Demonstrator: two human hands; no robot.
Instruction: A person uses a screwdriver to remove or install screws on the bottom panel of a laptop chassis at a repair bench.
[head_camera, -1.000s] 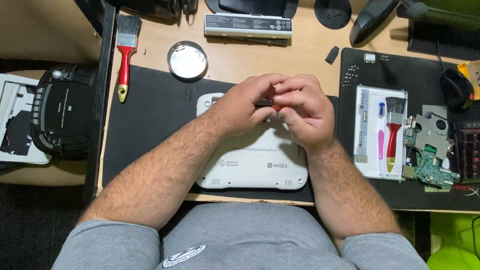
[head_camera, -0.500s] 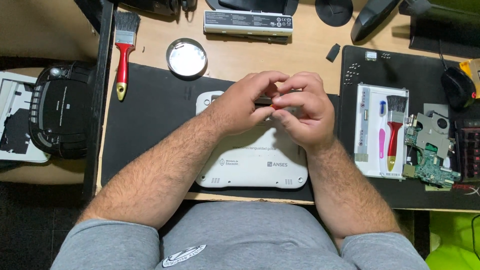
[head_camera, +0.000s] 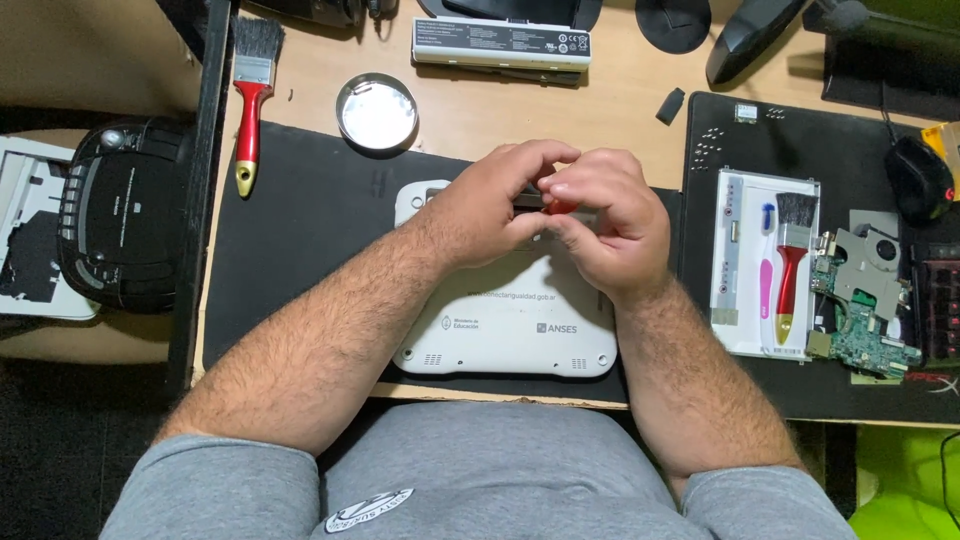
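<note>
A white netbook (head_camera: 510, 320) lies upside down on a black mat (head_camera: 300, 240) in front of me. Both hands meet above its far edge. My left hand (head_camera: 490, 205) and my right hand (head_camera: 610, 225) pinch together a small tool with a red handle and a dark part (head_camera: 545, 203); most of it is hidden by my fingers. The fingers of both hands are closed around it.
A red-handled brush (head_camera: 250, 95) and a round metal tin (head_camera: 377, 111) lie at the far left. A grey battery pack (head_camera: 500, 43) sits at the back. At right are a white tray (head_camera: 765, 262) with a brush and toothbrush, a circuit board (head_camera: 865, 310), and a mouse (head_camera: 918, 178). A black radio (head_camera: 120, 215) stands left.
</note>
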